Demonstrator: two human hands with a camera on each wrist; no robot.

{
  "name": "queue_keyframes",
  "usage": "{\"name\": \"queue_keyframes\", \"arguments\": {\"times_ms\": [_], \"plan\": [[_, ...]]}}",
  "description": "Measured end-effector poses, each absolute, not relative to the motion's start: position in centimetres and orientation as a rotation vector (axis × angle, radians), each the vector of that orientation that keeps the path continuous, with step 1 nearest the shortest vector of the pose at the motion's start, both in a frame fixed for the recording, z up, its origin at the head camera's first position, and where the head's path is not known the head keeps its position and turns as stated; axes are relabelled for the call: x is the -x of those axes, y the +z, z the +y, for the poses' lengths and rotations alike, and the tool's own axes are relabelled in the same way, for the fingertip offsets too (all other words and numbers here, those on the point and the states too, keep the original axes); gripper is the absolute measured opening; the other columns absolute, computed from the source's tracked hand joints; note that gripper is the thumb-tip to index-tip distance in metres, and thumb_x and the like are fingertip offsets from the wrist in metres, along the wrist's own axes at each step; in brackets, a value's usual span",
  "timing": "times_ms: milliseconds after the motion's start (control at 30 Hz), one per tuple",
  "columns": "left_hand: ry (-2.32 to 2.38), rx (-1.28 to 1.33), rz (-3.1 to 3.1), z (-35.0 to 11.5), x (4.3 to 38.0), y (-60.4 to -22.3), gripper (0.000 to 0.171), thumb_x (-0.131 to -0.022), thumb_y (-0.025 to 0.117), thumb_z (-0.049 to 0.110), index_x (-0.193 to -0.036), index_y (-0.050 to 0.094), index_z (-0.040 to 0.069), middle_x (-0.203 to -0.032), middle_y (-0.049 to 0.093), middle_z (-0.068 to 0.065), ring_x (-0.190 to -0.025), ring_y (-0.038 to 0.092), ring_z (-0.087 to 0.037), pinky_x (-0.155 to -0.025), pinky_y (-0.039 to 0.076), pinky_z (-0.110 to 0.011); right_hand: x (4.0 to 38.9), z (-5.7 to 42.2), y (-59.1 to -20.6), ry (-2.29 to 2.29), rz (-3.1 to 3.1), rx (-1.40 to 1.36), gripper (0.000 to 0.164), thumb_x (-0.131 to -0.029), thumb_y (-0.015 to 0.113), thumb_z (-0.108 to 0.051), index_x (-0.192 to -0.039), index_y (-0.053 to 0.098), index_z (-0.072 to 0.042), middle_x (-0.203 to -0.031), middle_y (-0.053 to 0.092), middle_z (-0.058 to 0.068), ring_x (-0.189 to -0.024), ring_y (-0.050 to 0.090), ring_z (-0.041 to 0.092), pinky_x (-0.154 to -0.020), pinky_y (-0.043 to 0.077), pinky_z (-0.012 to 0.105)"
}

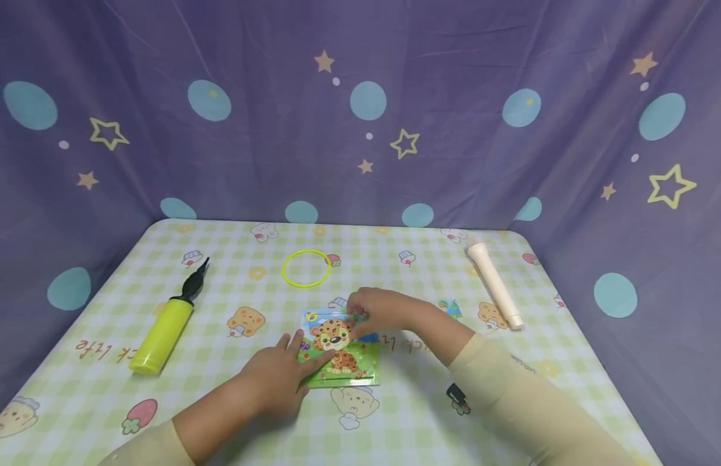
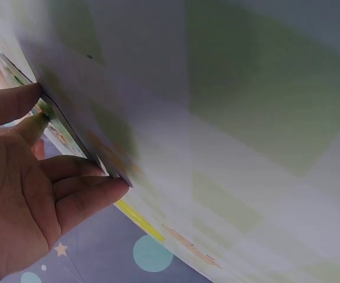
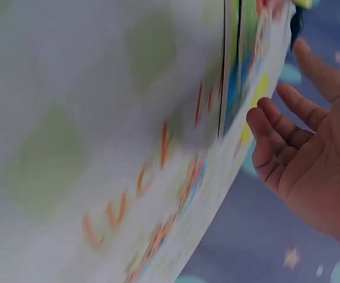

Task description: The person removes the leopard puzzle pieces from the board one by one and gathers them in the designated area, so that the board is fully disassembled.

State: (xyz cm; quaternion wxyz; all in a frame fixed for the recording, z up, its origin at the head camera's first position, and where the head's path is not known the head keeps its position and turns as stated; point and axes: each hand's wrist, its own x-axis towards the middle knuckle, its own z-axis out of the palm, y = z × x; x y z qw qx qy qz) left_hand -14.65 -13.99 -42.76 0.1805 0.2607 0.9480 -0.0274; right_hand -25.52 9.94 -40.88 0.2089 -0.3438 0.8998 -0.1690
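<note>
A small picture puzzle (image 1: pixel 343 366) with a spotted leopard cub on green grass lies flat on the checked tablecloth. My left hand (image 1: pixel 279 378) rests at its left side, fingers spread, some on the picture. In the left wrist view, the fingertips (image 2: pixel 120 186) touch the puzzle's thin edge. My right hand (image 1: pixel 380 309) is over the upper right corner, its fingers bent loosely. The right wrist view shows nothing held in that hand (image 3: pixel 320 141), which is apart from the puzzle edge (image 3: pixel 232 76). Right of it lies a small blue-and-green piece (image 1: pixel 452 309).
A yellow-green hand pump (image 1: pixel 165 333) with a black nozzle lies at the left. Behind the puzzle is a yellow ring (image 1: pixel 285 275). A cream-coloured stick (image 1: pixel 496 285) lies at the right. Near the right forearm is a small black object (image 1: pixel 455 395). A purple curtain (image 1: pixel 255 155) encloses the table.
</note>
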Motion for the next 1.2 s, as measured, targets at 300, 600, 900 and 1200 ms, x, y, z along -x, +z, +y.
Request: {"name": "queue_keyframes", "arguments": {"times_ms": [300, 600, 900, 1200], "plan": [[-0.081, -0.759, 2.691, -14.4, 14.5, -42.8, 0.066, -0.096, 0.055, 0.043, -0.151, 0.02, 0.053, -0.156, 0.027, -0.029, -0.138, 0.036, -0.049, -0.078, 0.053, -0.048, 24.0, 5.4, -41.8, -0.16, 2.585, 1.089, 0.045, -0.083, 0.073, -0.052, -0.118, 0.061, -0.028, -0.118, 0.054, -0.009, -0.11, 0.051, 0.011, -0.096, 0.046, 0.033], [0.076, -0.8, 2.7, -15.2, 13.6, -42.7, 0.052, -0.1, 0.054, 0.033, -0.144, 0.038, 0.055, -0.159, 0.026, -0.021, -0.14, 0.031, -0.05, -0.075, 0.054, -0.053, 24.2, 5.2, -42.0, -0.166, 2.536, 1.02, 0.039, -0.081, 0.08, -0.04, -0.112, 0.06, -0.029, -0.113, 0.053, -0.01, -0.107, 0.052, 0.011, -0.093, 0.047, 0.032], [-0.025, -0.769, 2.666, -14.8, 13.3, -42.4, 0.07, -0.096, 0.057, 0.016, -0.144, 0.032, 0.059, -0.159, 0.025, -0.023, -0.141, 0.031, -0.05, -0.068, 0.055, -0.05, 24.4, 3.1, -42.3, -0.18, 2.53, 1.146, 0.029, -0.089, 0.071, -0.042, -0.113, 0.068, -0.026, -0.102, 0.059, -0.013, -0.099, 0.053, 0.008, -0.092, 0.045, 0.029], [-0.023, -0.739, 2.679, -14.7, 13.1, -42.0, 0.062, -0.099, 0.054, 0.018, -0.144, 0.036, 0.058, -0.157, 0.028, -0.024, -0.141, 0.031, -0.048, -0.058, 0.052, -0.046, 25.1, 1.7, -42.5, -0.299, 2.436, 0.957, 0.015, -0.091, 0.07, -0.032, -0.103, 0.069, -0.023, -0.095, 0.066, -0.012, -0.091, 0.061, 0.006, -0.084, 0.049, 0.026]]}}
